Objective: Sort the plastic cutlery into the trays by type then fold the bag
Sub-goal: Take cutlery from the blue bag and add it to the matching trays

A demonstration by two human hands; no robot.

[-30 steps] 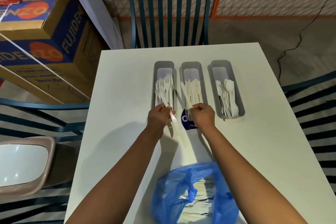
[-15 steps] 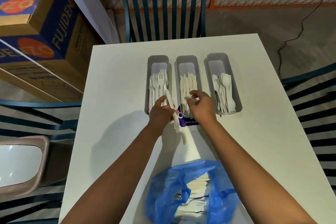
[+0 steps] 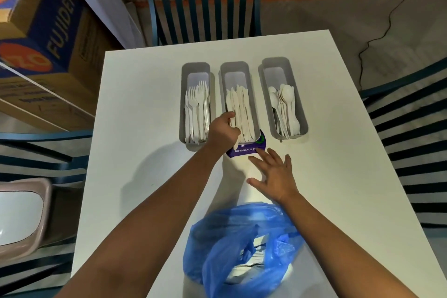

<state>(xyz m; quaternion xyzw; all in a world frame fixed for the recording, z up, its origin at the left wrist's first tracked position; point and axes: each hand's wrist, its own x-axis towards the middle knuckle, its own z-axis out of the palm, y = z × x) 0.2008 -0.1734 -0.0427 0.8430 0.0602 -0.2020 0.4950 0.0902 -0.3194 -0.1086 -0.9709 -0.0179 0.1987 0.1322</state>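
White bench, three grey trays in a row near the far side, long axes running away from the camera.

Left tray: forks, tines toward the far end. Middle tray: knives. Right tray: spoons, bowls toward the far end. Each pile sits in the near half of its tray; far ends show bare floor.

Left hand is at the near-left corner of the middle tray, fingers curled over the knife handles, thumb up along the pile's left edge. It looks like it grips one or more knives, but I can't tell exactly how many, or whether it only presses on them. A white tip pokes out below the hand, over the purple sticker on the bench just in front of the middle tray; the sticker reads "Clean as you go", partly cut off.

Right hand is spread wide, fingers straight and splayed, palm down, holding nothing. It's on or just above the bench between the sticker and the bag; contact unclear. Fingertips sit near the sticker's near edge.

Blue plastic bag is at the near edge of the bench, mouth open toward the camera, crumpled, not folded. White cutlery shows inside; types not readable.

Around the bench: dark teal slatted chair at the far side, cardboard boxes to the left, pale bin lower left.
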